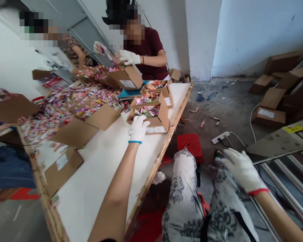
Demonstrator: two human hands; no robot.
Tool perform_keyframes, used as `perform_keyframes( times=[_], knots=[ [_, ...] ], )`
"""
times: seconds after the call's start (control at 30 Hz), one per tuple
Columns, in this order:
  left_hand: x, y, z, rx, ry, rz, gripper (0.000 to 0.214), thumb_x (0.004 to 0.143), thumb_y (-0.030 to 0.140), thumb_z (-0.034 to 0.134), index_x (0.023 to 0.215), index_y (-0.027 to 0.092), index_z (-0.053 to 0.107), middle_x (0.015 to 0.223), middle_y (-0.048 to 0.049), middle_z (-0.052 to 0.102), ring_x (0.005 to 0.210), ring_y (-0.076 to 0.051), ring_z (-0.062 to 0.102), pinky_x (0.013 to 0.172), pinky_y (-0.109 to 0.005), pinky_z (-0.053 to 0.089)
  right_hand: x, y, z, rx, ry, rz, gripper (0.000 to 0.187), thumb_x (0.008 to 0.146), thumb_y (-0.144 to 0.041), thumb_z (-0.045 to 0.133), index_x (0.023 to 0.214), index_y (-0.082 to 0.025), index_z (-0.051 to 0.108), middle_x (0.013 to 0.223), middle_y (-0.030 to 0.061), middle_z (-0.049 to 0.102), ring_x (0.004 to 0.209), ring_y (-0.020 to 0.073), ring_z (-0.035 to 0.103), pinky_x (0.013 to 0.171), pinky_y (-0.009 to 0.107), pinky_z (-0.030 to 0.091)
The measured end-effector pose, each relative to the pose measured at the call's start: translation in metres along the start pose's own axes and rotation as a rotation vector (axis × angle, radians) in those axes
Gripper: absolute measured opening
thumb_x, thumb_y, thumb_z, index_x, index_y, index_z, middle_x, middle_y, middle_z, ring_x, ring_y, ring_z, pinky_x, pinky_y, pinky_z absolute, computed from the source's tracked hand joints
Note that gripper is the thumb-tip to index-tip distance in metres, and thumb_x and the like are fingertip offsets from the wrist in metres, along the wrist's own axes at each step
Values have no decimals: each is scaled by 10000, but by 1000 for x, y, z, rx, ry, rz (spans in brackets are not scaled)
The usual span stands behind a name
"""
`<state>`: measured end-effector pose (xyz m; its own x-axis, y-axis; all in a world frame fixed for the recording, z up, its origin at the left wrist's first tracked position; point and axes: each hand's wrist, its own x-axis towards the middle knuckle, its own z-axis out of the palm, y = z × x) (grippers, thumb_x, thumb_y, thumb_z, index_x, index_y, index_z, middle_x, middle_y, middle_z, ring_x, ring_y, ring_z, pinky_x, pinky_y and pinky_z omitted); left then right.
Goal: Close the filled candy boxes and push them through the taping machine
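My left hand (pixel 138 128), in a white knit glove with a blue cuff, is at the near left side of an open cardboard box (pixel 154 123). Its fingers are bent over the box's edge, and the fingertips are partly hidden. Small colourful packets (pixel 149 111) fill this box. Two more boxes of packets (pixel 158 85) stand close behind it. My right hand (pixel 242 168), gloved in white with a red cuff, hovers beside my right knee near a roller conveyor (pixel 288 181). Its fingers are stretched out and hold nothing.
Loose packets (pixel 73 101) are heaped across the white table (pixel 103 174), which has a wooden rim. Across it, a co-worker in white gloves (pixel 130 57) handles packets over a box. Other people stand left. A red stool (pixel 189 144), power strip (pixel 220 137) and stacked cartons (pixel 270 109) are right.
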<state>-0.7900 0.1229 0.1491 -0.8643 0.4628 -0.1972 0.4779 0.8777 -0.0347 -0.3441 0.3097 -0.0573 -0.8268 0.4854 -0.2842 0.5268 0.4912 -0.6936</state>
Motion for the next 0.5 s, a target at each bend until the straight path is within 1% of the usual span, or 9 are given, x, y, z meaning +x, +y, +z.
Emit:
perform_keyframes(
  times=[0.07,0.13,0.2,0.27,0.3,0.33,0.4,0.47,0.5],
  knots=[
    [3,-15,-7,27,-45,3,264,879,323,596,1108,224,685,1184,-75,604,1094,-266,615,988,-385,482,19,-37,2,55,11,-95,417,968,-473,492,1229,-207,679,1289,136,679,1216,307,630,1180,612,313],
    [-14,-32,-18,-16,-8,18,250,872,330,585,1074,217,681,1146,-70,614,1076,-258,609,988,-379,479,34,-71,0,116,22,-168,378,974,-436,511,1216,-205,688,1270,131,691,1201,296,639,1168,588,346],
    [-49,-51,-33,-64,68,22,253,876,356,571,1052,206,674,1111,-75,619,1075,-262,601,994,-385,477,44,-109,-3,183,23,-210,344,974,-407,530,1203,-211,696,1244,126,703,1176,294,650,1145,569,385],
    [-95,-68,-51,-74,130,14,266,896,408,551,1031,212,669,1070,-71,622,1059,-267,604,983,-394,483,49,-156,-4,266,19,-249,326,963,-377,561,1221,-222,688,1228,113,709,1156,289,656,1148,557,387],
    [-119,-76,-61,-64,136,7,275,911,429,538,1034,220,666,1061,-67,623,1050,-267,610,976,-397,487,50,-183,-4,309,9,-276,344,953,-373,587,1257,-234,670,1244,105,700,1156,288,651,1157,551,378],
    [-143,-82,-70,-48,135,-7,281,924,442,525,1045,229,662,1064,-63,627,1046,-266,617,972,-401,490,50,-213,-3,353,-3,-315,393,937,-388,625,1302,-244,646,1264,104,686,1158,292,642,1153,538,382],
    [-185,-91,-88,-6,134,-50,291,941,456,507,1070,242,655,1085,-66,638,1047,-269,628,964,-415,497,47,-276,0,432,-32,-412,603,865,-483,732,1401,-254,576,1343,125,622,1181,315,605,1104,496,428],
    [-216,-96,-104,28,169,-70,294,932,479,508,1033,248,659,1053,-78,660,1012,-286,640,925,-438,515,44,-337,8,486,-52,-536,843,733,-620,822,1432,-240,542,1363,158,568,1148,339,584,988,454,494],
    [-227,-96,-111,26,202,-55,298,924,502,506,979,256,664,1005,-79,672,970,-294,646,895,-451,525,43,-363,13,497,-62,-592,875,691,-675,825,1404,-241,560,1325,156,567,1092,332,587,920,436,513]
  ],
)
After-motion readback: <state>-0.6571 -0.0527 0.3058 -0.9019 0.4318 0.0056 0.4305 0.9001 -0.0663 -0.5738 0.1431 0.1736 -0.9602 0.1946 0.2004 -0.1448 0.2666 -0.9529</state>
